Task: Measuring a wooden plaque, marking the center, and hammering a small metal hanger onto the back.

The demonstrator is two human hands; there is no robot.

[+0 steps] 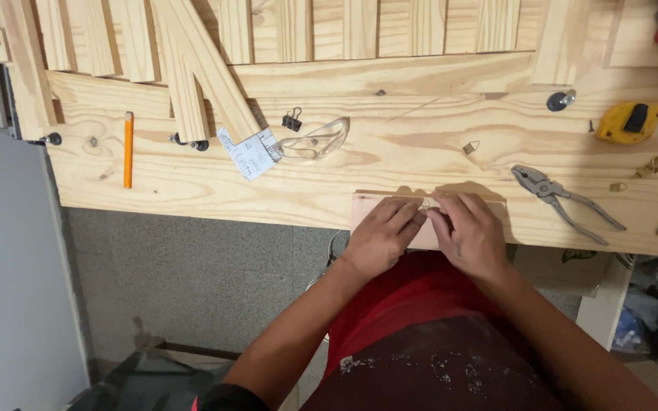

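A small, flat wooden block [390, 204] lies at the near edge of the counter [390, 164], partly overhanging it, with both hands pressed on top. The left hand [381, 237] lies flat, fingers stretched forward, seemingly to pin the block steady. The right hand [467, 232] sits just beside it, touching at the fingertips, where something tiny and pale [425, 203] is pinched between the two; what it is cannot be told. Neither hand is wide open; both are narrowed onto that small piece.

To the right of the right hand rest pliers [561, 196], and farther off a yellow tape measure [630, 122]. Beyond the left hand lie clear safety glasses [315, 140], a binder clip [292, 120] and a slip of paper [249, 152]; well to its left lies an orange pencil [128, 148]. Wooden slats [192, 61] stand along the far side.
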